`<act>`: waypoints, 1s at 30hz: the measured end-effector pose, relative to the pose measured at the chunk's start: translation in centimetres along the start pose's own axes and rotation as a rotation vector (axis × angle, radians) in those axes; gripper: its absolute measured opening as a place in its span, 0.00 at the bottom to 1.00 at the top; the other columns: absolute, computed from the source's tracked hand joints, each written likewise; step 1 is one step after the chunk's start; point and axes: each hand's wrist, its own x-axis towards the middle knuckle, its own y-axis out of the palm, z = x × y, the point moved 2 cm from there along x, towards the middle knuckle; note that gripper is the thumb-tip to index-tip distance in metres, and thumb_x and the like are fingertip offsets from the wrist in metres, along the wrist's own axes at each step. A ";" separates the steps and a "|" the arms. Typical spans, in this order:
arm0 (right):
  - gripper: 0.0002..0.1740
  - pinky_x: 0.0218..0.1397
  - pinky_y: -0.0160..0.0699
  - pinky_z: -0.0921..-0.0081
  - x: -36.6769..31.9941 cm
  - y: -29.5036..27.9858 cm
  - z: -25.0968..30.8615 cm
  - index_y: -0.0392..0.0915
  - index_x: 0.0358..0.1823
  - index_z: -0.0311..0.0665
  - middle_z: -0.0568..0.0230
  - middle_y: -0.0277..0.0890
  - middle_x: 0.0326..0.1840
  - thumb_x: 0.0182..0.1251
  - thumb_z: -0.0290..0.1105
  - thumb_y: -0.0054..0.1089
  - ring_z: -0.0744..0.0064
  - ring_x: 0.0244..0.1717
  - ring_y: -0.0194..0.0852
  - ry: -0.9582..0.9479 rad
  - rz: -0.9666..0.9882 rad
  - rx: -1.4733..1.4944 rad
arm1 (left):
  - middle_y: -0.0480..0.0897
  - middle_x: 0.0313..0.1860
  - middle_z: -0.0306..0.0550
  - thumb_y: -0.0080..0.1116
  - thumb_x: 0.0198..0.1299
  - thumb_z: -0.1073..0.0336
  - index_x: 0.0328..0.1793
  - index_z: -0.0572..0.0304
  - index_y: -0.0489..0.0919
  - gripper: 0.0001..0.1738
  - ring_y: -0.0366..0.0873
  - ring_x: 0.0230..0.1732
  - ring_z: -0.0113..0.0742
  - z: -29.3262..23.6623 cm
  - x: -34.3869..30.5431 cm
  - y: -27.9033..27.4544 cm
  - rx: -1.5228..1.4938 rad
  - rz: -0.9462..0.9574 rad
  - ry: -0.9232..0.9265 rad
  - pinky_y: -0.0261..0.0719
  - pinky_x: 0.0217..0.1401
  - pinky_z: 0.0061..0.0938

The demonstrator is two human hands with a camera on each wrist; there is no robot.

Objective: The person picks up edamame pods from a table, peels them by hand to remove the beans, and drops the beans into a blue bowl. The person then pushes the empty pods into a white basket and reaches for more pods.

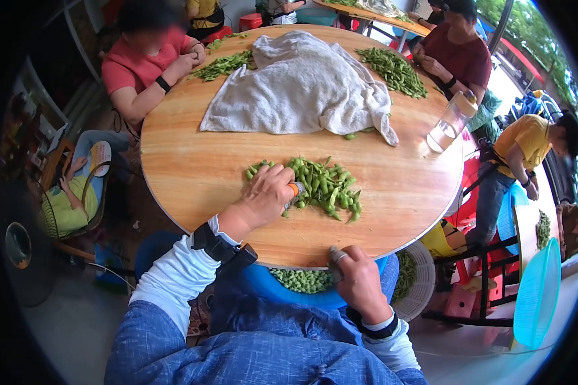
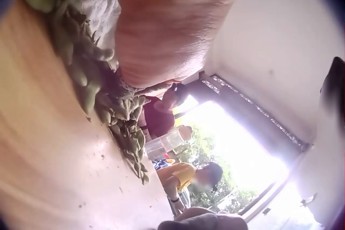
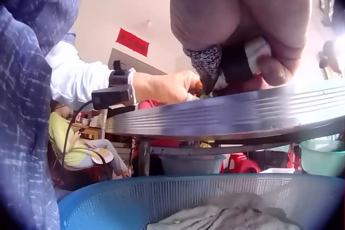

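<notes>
My left hand [image 1: 266,192] lies over the left side of a pile of green soybean pods [image 1: 324,186] on the round wooden table. Its fingers bend down among the pods and the fingertips are hidden; orange tape circles one digit. I cannot tell whether it grips a pod. At the table's near edge is my right hand [image 1: 359,279], fingers loosely bent, with no pod showing in it. Grey knitted wrap [image 3: 205,63] covers its thumb, and black and white tape [image 3: 242,63] is on a finger. Below it, a blue basket [image 1: 250,285] holds shelled green beans [image 1: 302,280].
A white towel [image 1: 302,86] covers a mound mid-table. More pods [image 1: 392,70] lie near two people seated across. A clear bottle [image 1: 451,122] stands at the right edge. A white basket [image 1: 424,282] sits on the floor, right of my lap; a turquoise basin [image 1: 536,295] is farther right.
</notes>
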 end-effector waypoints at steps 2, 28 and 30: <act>0.14 0.28 0.69 0.68 0.0 0.1 0.7 0.75 0.37 0.33 0.54 0.70 0.26 0.44 0.20 0.57 0.53 0.27 0.70 -0.083 0.109 0.054 | 0.72 0.31 0.46 0.52 0.39 0.75 0.26 0.62 0.75 0.05 0.69 0.37 0.43 -0.2 -0.2 -0.4 0.041 -0.012 0.031 0.65 0.42 0.35; 0.20 0.40 0.68 0.84 -0.3 -2.4 -1.7 0.64 0.54 0.31 0.67 0.73 0.39 0.61 0.27 0.50 0.82 0.36 0.69 0.518 0.001 1.039 | 0.69 0.32 0.36 0.46 0.56 0.76 0.62 0.65 0.53 0.27 0.63 0.33 0.19 -7.8 -4.8 -1.2 -1.335 0.023 -0.454 0.62 0.38 0.14; 0.19 0.41 0.67 0.87 -0.4 -1.2 0.3 0.64 0.55 0.31 0.67 0.73 0.37 0.61 0.26 0.50 0.82 0.37 0.69 0.490 0.049 1.250 | 0.70 0.34 0.38 0.48 0.54 0.77 0.57 0.67 0.58 0.24 0.65 0.36 0.22 -8.8 -4.8 -0.6 -1.222 0.083 -0.354 0.64 0.41 0.17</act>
